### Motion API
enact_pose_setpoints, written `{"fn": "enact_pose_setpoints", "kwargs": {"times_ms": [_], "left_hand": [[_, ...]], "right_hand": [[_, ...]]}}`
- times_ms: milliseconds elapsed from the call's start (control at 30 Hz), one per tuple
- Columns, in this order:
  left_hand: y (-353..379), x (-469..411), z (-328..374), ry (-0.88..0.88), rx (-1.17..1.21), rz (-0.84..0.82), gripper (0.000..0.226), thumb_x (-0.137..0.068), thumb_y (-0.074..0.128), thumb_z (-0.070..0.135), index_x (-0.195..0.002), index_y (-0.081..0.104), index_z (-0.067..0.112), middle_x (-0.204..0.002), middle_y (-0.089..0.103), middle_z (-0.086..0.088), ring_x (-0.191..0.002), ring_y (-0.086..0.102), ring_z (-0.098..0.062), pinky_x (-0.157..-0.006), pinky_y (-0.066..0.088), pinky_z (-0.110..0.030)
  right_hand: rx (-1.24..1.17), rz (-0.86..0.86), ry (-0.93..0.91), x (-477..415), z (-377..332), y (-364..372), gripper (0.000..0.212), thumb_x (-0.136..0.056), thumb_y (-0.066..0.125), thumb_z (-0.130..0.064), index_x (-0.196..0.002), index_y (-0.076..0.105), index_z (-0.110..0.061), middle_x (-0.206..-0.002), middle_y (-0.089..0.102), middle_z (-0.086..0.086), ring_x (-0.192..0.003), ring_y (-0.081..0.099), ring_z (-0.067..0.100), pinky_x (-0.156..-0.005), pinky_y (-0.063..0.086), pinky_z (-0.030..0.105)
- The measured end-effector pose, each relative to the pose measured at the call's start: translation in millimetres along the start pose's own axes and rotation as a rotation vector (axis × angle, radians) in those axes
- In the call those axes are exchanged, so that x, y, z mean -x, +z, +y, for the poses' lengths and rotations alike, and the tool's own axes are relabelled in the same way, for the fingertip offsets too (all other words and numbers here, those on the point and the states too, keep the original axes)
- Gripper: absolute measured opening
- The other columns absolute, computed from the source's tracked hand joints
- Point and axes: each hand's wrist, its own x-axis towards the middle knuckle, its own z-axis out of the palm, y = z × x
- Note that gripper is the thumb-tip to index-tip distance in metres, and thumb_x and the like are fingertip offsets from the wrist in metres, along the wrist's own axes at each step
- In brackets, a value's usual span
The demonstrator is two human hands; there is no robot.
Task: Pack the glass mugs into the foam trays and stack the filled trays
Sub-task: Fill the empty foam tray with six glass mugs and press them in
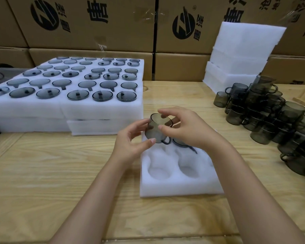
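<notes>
A smoky glass mug [154, 128] is held in both hands just above the far end of a white foam tray [180, 184], which lies on a pale wooden table [60, 173]. The mug's side is grasped by the left hand [136, 138], thumb below and fingers curled around the glass, while its rim is pinched between thumb and forefinger of the right hand [187, 128]. The mug is tilted, mouth towards the camera, handle pointing down. A second mug [180, 142] is seen already seated in a far pocket of the tray, partly hidden by the right hand; the two near pockets are unfilled. Filled trays [72, 101] are stacked at the left of the table, loose mugs [271, 117] are heaped at the right, and blank foam blocks [239, 55] are piled before a wall of printed cardboard boxes [95, 23].
</notes>
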Motion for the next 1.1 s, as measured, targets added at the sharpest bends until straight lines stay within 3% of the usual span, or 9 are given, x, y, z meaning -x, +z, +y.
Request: {"fn": "enact_pose_setpoints", "kwargs": {"times_ms": [233,367,467,567,733,833,933,1033,1100], "left_hand": [[-3.5,-0.7,-4.6,-0.024,0.009,-0.066,0.052,-0.056,0.076,0.035,-0.106,0.062,0.033,-0.102,0.07,0.022,-0.104,0.062,-0.002,-0.091,0.046,-0.019],[-4.8,0.0,-5.1,-0.06,0.026,-0.134,0.06,-0.056,0.077,0.034,-0.112,0.063,0.02,-0.116,0.068,-0.001,-0.114,0.061,-0.02,-0.095,0.049,-0.032],[-5.6,-0.6,-3.9,-0.087,0.1,-0.156,0.059,-0.065,0.074,0.019,-0.121,0.059,0.003,-0.122,0.064,-0.015,-0.117,0.058,-0.028,-0.1,0.047,-0.039],[-2.7,-0.2,-1.8,-0.088,0.135,-0.135,0.049,-0.075,0.062,0.017,-0.123,0.058,0.006,-0.121,0.065,-0.015,-0.117,0.059,-0.025,-0.099,0.047,-0.037],[2.6,-0.3,0.3,-0.087,0.105,-0.105,0.038,-0.079,0.061,0.024,-0.115,0.063,0.014,-0.113,0.069,-0.008,-0.111,0.062,-0.019,-0.095,0.047,-0.036],[4.2,-1.2,-0.1,-0.078,0.156,-0.087,0.033,-0.082,0.057,0.022,-0.112,0.064,0.009,-0.109,0.069,-0.01,-0.106,0.063,-0.015,-0.091,0.048,-0.025],[5.8,-0.8,-2.6,-0.111,0.193,-0.058,0.033,-0.079,0.059,0.022,-0.106,0.066,0.003,-0.105,0.069,-0.011,-0.099,0.064,-0.017,-0.087,0.049,-0.025],[8.0,-1.2,-4.5,-0.146,0.248,-0.048,0.027,-0.076,0.06,0.02,-0.1,0.065,0.008,-0.096,0.069,-0.002,-0.092,0.063,-0.012,-0.084,0.048,-0.023],[8.6,-1.8,-6.1,-0.149,0.294,-0.045,0.024,-0.075,0.064,0.014,-0.099,0.062,0.01,-0.095,0.068,0.0,-0.091,0.063,-0.01,-0.083,0.048,-0.021]], "right_hand": [[0.102,-0.036,0.019,-1.4,1.4,1.5,0.053,-0.077,0.068,-0.035,-0.127,0.056,-0.027,-0.109,0.053,-0.012,-0.088,0.06,0.006,-0.081,0.052,0.027],[0.168,-0.097,0.024,-0.7,2.2,0.9,0.051,-0.077,0.067,-0.036,-0.126,0.055,-0.026,-0.108,0.054,-0.012,-0.089,0.059,0.007,-0.079,0.049,0.025],[0.248,-0.144,-0.01,-2.6,-1.3,1.0,0.051,-0.079,0.066,-0.035,-0.127,0.054,-0.024,-0.112,0.052,-0.008,-0.094,0.057,0.01,-0.086,0.048,0.028],[0.314,-0.199,-0.036,-4.2,-4.2,-1.9,0.052,-0.079,0.065,-0.038,-0.128,0.053,-0.024,-0.114,0.051,-0.007,-0.095,0.056,0.01,-0.086,0.048,0.03],[0.385,-0.275,-0.074,-7.5,-10.3,-6.8,0.056,-0.078,0.064,-0.043,-0.129,0.052,-0.026,-0.114,0.049,-0.008,-0.097,0.054,0.008,-0.085,0.046,0.027],[0.407,-0.283,-0.093,-9.3,-9.7,-4.7,0.049,-0.08,0.067,-0.037,-0.127,0.054,-0.026,-0.114,0.051,-0.006,-0.097,0.053,0.01,-0.085,0.047,0.028],[0.449,-0.322,-0.098,-11.1,-8.8,-0.5,0.047,-0.079,0.071,-0.038,-0.123,0.059,-0.027,-0.11,0.054,-0.005,-0.096,0.052,0.01,-0.081,0.045,0.026],[0.308,-0.322,-0.04,-12.6,-6.0,0.1,0.037,-0.082,0.065,-0.044,-0.117,0.064,-0.031,-0.108,0.061,-0.008,-0.099,0.054,0.009,-0.086,0.045,0.027],[0.18,-0.238,-0.012,-13.3,-2.1,12.1,0.032,-0.095,0.048,-0.041,-0.117,0.063,-0.024,-0.116,0.062,-0.004,-0.11,0.053,0.013,-0.093,0.04,0.028]]}}
